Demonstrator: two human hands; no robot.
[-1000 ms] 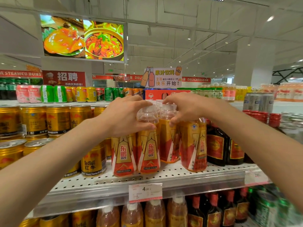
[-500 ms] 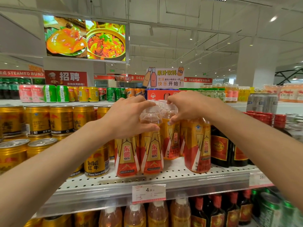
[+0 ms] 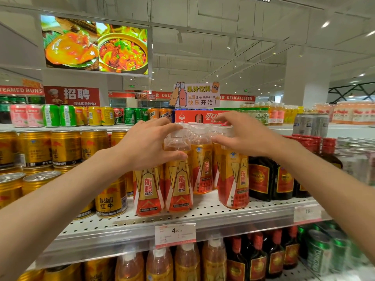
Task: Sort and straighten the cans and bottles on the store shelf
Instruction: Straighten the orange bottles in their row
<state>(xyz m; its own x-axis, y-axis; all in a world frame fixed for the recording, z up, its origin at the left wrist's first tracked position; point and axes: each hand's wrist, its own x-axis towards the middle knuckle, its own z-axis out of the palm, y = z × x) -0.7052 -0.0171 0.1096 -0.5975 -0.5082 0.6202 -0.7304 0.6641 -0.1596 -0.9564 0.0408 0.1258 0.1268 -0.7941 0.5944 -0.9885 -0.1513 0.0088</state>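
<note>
Two bare forearms reach in from the lower corners toward the white perforated shelf. At the shelf's front lip, below the left grip, a price tag reads 4.20. Standing at the front edge, a bottle with a red and gold label is held by the left hand: the left grip is closed around its clear neck and cap, thumb across the near side under the shoulder, fingers over the top. A matching bottle stands touching it, directly beneath that grip's palm. Left of the left grip stand gold cans marked RedBull, in rows running back. Right of the left grip, the right hand hovers over the caps of the rear bottles; its grip is wide, fingers spread and loosely extended; whether the fingertips touch the caps cannot be told. Below the right grip, another labelled bottle stands set slightly forward of its neighbours. Right of it stand dark bottles with red labels. Behind both grips, a juice sign tops a far display of assorted cans.
</note>
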